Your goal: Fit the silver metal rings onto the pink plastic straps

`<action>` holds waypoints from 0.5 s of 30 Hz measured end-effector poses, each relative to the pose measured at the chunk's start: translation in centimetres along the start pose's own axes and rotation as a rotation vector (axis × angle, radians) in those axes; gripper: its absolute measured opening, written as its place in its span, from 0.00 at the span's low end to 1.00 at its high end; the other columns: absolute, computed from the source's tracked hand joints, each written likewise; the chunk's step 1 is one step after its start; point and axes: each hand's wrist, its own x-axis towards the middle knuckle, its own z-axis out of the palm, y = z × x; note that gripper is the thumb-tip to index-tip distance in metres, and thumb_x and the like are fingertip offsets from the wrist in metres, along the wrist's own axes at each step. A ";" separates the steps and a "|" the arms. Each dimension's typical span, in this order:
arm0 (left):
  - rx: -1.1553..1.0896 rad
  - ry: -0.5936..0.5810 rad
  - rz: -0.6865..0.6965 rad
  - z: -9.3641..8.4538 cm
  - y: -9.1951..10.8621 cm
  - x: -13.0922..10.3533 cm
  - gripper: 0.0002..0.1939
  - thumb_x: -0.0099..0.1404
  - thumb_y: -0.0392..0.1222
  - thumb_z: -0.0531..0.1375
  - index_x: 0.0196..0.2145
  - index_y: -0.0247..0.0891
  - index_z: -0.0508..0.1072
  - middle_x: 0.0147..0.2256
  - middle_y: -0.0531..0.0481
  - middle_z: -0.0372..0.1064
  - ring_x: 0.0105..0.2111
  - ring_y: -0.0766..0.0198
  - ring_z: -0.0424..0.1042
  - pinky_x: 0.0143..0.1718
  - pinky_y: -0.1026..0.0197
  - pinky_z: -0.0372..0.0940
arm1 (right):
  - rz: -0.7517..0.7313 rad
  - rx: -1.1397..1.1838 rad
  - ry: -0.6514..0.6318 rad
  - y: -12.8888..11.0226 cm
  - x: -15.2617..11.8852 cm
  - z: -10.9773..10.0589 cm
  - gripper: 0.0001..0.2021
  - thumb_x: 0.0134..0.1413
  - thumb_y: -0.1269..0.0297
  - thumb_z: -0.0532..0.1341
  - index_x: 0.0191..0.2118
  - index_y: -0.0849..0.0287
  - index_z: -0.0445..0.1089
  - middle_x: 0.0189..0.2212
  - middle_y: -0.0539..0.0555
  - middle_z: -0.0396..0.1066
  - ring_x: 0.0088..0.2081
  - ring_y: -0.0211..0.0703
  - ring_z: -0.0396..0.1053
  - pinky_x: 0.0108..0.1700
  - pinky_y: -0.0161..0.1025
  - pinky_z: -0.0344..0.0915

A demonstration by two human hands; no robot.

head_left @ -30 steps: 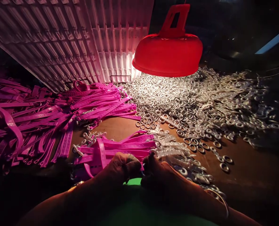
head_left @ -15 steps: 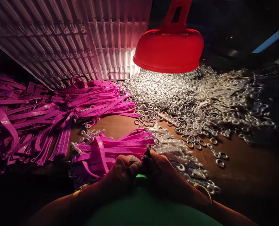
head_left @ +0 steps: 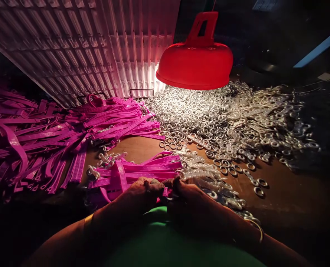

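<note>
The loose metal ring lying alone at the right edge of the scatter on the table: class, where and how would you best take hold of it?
Probably pinch the loose metal ring across its rim, one fingertip in the hole and one outside, coming from above on its right. It lies flat on the brown table, with bare surface on that side and other rings crowding its left.

bare table patch (head_left: 142, 148) ahead, pink straps (head_left: 42, 141) left, metal rings (head_left: 209, 115) right, lamp (head_left: 195, 66) overhead

A magenta plastic strap (head_left: 165, 191) lay pinched between both hands, a small metal ring (head_left: 170, 198) at its end.
</note>
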 end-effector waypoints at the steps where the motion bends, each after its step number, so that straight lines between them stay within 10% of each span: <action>1: 0.007 -0.001 -0.032 0.0 0.2 -0.1 0.25 0.56 0.58 0.60 0.17 0.36 0.58 0.18 0.57 0.48 0.20 0.72 0.44 0.20 0.63 0.42 | -0.002 -0.026 -0.024 -0.2 -0.1 -0.1 0.06 0.61 0.67 0.51 0.39 0.63 0.61 0.28 0.49 0.63 0.26 0.31 0.53 0.27 0.30 0.56; 8: -0.130 0.015 -0.179 1.1 0.3 0.3 0.28 0.49 0.57 0.65 0.14 0.37 0.53 0.15 0.59 0.45 0.18 0.75 0.43 0.19 0.64 0.38 | 0.047 -0.007 -0.004 0.0 -0.3 0.8 0.08 0.59 0.66 0.53 0.44 0.62 0.58 0.34 0.52 0.66 0.33 0.35 0.62 0.33 0.31 0.60; 15: -0.208 -0.037 -0.168 1.9 0.2 -0.9 0.25 0.55 0.59 0.61 0.18 0.36 0.57 0.16 0.58 0.48 0.17 0.75 0.47 0.18 0.66 0.41 | 0.162 -0.042 0.055 2.7 -1.5 2.2 0.12 0.57 0.61 0.55 0.43 0.62 0.57 0.22 0.45 0.60 0.21 0.30 0.50 0.21 0.29 0.47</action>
